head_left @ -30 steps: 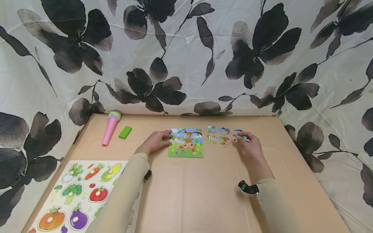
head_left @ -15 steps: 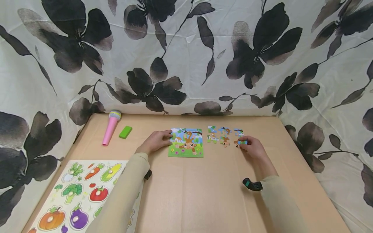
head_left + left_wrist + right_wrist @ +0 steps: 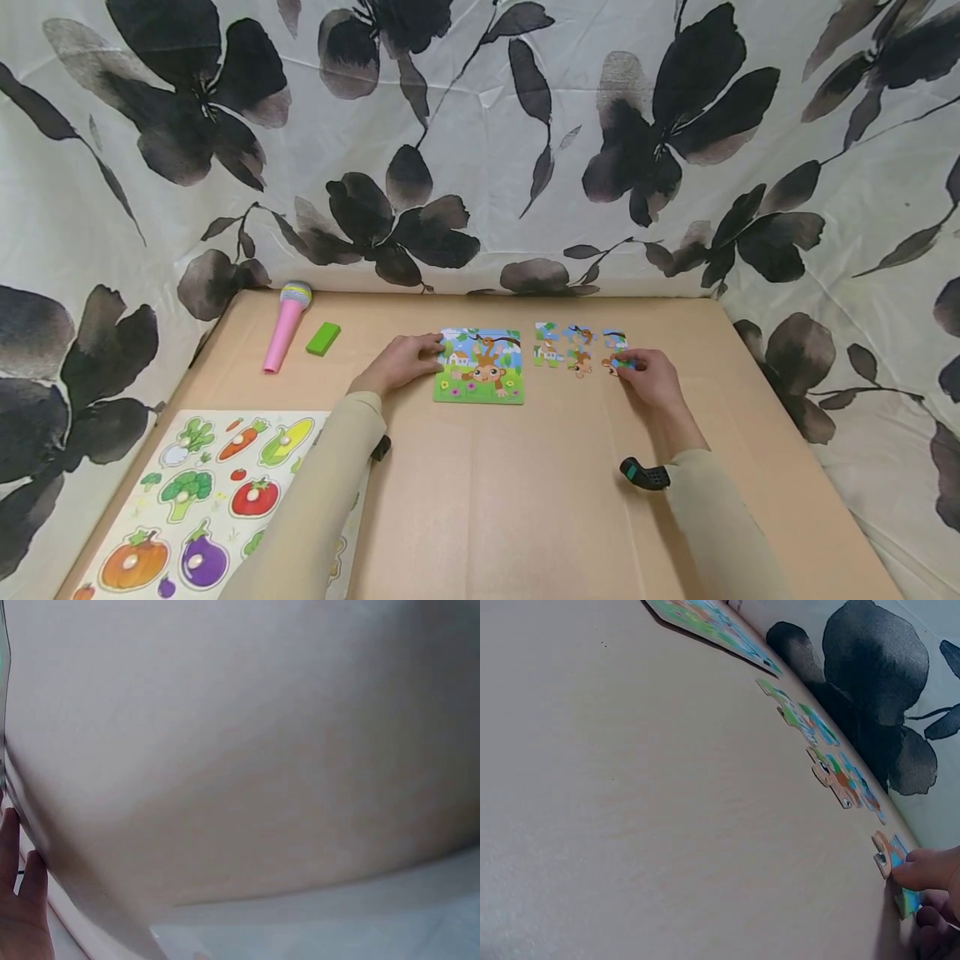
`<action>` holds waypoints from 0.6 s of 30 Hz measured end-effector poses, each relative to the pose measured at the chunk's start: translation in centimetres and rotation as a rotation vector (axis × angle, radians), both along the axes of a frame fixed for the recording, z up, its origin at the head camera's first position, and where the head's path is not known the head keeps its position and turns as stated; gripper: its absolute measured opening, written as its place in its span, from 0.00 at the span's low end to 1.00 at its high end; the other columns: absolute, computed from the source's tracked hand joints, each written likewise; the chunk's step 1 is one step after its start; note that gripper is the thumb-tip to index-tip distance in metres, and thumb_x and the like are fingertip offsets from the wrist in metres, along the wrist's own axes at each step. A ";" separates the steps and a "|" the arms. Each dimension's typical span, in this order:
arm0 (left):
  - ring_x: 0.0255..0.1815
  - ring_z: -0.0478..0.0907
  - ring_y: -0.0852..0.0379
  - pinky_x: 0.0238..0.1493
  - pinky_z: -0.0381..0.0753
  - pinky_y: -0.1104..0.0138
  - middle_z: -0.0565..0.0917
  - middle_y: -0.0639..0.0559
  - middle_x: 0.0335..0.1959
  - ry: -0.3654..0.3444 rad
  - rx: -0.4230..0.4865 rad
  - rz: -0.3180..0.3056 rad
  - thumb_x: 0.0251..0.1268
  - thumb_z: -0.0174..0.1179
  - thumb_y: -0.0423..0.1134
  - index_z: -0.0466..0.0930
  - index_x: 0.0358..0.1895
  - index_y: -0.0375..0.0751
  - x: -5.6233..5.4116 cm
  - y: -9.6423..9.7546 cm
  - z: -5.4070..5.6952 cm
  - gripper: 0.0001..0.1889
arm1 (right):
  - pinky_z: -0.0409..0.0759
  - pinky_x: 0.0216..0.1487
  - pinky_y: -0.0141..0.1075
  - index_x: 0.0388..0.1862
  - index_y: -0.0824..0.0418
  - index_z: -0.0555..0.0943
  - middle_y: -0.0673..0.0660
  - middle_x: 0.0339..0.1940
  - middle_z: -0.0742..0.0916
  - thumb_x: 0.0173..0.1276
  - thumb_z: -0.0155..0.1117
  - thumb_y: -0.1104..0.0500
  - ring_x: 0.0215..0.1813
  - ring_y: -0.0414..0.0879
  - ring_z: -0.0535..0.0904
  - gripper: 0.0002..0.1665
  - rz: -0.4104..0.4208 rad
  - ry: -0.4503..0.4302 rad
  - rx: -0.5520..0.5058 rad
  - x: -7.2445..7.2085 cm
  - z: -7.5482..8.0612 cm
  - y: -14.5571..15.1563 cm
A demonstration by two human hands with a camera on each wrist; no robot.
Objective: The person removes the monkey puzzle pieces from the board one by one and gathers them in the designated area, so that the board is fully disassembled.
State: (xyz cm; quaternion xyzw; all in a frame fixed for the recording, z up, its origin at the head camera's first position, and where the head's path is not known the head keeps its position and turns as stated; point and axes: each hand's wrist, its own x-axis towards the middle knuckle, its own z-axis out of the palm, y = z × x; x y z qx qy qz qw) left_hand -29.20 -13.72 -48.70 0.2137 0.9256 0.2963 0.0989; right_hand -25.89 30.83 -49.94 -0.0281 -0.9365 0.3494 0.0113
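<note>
A square picture puzzle board [image 3: 491, 350] with an upside-down monkey lies flat on the table. My left hand [image 3: 399, 365] rests at its left edge, fingertips touching it. Only a few fingers of that hand [image 3: 28, 907] show in the left wrist view, at the lower left. To the right of the board, several loose puzzle pieces [image 3: 579, 336] lie in two rows, slightly apart. My right hand [image 3: 652, 379] pinches the lower right puzzle piece [image 3: 883, 853] between thumb and fingers, low at the table. The fingers hide part of this piece.
A pink toy microphone [image 3: 283, 335] and a green block [image 3: 323, 340] lie at the back left. A white vegetable puzzle board [image 3: 161, 521] lies at the front left, partly under my left arm. Flowered cloth [image 3: 525, 150] hangs behind the table [image 3: 510, 500].
My right hand has moved a little right and toward me, then slightly back left, shifting the lower right puzzle piece below the upper one. My left hand and the board stay put.
</note>
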 end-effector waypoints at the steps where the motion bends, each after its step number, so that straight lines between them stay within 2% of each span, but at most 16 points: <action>1: 0.73 0.63 0.47 0.74 0.59 0.55 0.70 0.47 0.71 -0.001 0.000 0.001 0.65 0.64 0.42 0.80 0.60 0.36 0.0 0.0 0.0 0.22 | 0.75 0.54 0.55 0.52 0.67 0.83 0.69 0.56 0.81 0.67 0.64 0.63 0.55 0.62 0.76 0.16 -0.002 0.004 -0.005 0.0 0.0 0.0; 7: 0.73 0.63 0.47 0.74 0.59 0.55 0.70 0.47 0.71 0.000 0.000 0.004 0.65 0.64 0.41 0.80 0.59 0.36 0.0 -0.1 0.1 0.22 | 0.75 0.49 0.51 0.52 0.67 0.83 0.68 0.53 0.82 0.67 0.64 0.63 0.49 0.59 0.75 0.15 -0.016 -0.001 -0.004 0.1 0.0 0.0; 18: 0.73 0.63 0.47 0.74 0.59 0.55 0.70 0.47 0.70 0.012 -0.002 0.002 0.65 0.65 0.41 0.81 0.59 0.36 0.1 -0.1 0.2 0.21 | 0.75 0.48 0.50 0.52 0.66 0.82 0.67 0.50 0.82 0.68 0.62 0.64 0.48 0.58 0.75 0.14 -0.010 -0.015 -0.001 0.1 0.0 0.0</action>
